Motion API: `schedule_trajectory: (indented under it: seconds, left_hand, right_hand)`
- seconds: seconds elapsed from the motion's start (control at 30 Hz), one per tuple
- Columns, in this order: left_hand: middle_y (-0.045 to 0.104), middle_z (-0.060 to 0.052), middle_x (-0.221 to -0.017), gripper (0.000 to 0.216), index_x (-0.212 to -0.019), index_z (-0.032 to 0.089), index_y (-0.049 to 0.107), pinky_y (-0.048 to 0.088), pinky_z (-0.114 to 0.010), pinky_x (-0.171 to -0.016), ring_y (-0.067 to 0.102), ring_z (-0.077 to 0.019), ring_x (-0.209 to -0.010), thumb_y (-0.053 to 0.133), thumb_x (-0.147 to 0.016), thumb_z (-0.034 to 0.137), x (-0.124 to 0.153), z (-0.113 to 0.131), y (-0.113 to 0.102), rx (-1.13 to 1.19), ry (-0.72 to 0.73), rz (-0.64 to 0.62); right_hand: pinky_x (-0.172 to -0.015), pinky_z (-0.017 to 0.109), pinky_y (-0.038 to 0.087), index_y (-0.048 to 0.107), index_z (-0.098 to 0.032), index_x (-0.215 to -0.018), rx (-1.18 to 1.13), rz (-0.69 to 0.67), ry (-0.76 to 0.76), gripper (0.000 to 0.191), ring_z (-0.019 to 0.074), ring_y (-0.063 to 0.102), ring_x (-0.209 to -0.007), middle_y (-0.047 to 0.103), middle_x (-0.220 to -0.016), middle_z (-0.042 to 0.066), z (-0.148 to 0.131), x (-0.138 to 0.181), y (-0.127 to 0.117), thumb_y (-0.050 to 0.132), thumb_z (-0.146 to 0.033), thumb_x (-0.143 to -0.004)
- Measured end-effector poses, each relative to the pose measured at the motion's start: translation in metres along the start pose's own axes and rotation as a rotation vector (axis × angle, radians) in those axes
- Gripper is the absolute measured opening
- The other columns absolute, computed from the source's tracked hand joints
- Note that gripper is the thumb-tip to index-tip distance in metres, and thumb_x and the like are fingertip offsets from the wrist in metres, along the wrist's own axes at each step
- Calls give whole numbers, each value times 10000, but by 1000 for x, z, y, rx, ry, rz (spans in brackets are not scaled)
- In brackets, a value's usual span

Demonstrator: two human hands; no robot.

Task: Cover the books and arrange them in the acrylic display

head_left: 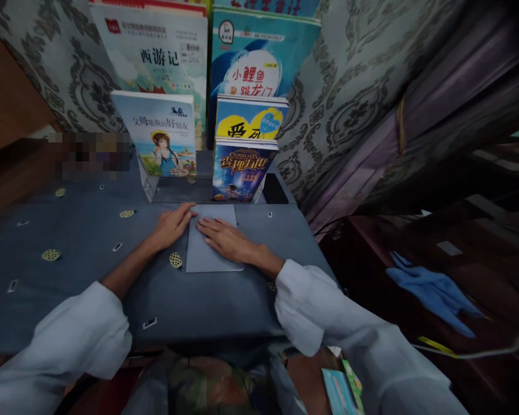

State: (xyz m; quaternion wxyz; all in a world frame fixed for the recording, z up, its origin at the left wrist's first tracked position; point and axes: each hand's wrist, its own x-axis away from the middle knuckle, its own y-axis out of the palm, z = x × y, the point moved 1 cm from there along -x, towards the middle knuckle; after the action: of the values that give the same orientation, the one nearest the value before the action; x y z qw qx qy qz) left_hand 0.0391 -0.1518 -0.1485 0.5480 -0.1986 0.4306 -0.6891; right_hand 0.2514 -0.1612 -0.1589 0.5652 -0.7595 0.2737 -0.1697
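Note:
A grey sheet of paper [207, 253] lies flat on the blue-grey tablecloth [82, 242]. My left hand [173, 225] rests at the sheet's top left corner, its fingers together and touching the edge. Lying flat on the sheet, my right hand [227, 239] has its fingers stretched out and pressing down. Both arms wear white sleeves.
Several children's books stand in a clear rack [155, 187] behind the sheet, with taller books [155, 52] leaning on the patterned wall. A black phone [275, 188] lies at the rack's right. A dark curtain [436, 115] and a blue cloth [432, 291] are off the table's right edge.

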Motion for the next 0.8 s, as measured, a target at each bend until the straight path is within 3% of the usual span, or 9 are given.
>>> schedule_trajectory:
  seconds: [0.13, 0.3, 0.57, 0.8]
  left_hand:
    - [735, -83, -1241, 447, -1375, 165, 540, 502, -391, -1014, 695, -238, -1133, 329, -1018, 331, 1, 3, 3, -62, -9, -19]
    - [724, -97, -1256, 408, -1358, 161, 551, 503, -417, -1001, 690, -269, -1133, 405, -1003, 296, 3, 6, 9, -171, -1, -27]
    - [743, -123, -1149, 377, -1310, 168, 575, 523, -412, -932, 712, -270, -999, 401, -1004, 302, 8, 13, 13, -330, 32, -29]
    - [719, -131, -1168, 359, -1269, 178, 598, 508, -434, -948, 688, -293, -1032, 400, -987, 281, 10, 18, 19, -420, 63, -13]
  right_hand:
    - [-1262, 456, 231, 477, -159, -1495, -37, -44, -147, 456, 199, 259, -1537, 421, -1595, 106, -30, -4, 12, 397, -256, -1056]
    - [-1276, 430, 193, 428, -179, -1524, -71, -73, -211, 463, 170, 251, -1537, 385, -1618, 79, -56, 27, 24, 367, -240, -1069]
    - [-1260, 513, 256, 287, -176, -1595, -162, 70, 19, 609, 238, 208, -1552, 294, -1652, 137, -46, 81, 22, 441, -386, -1045]
    - [-1258, 545, 247, 281, -155, -1599, -150, 147, 187, 614, 267, 205, -1553, 267, -1656, 168, -26, 88, 22, 362, -433, -1058]
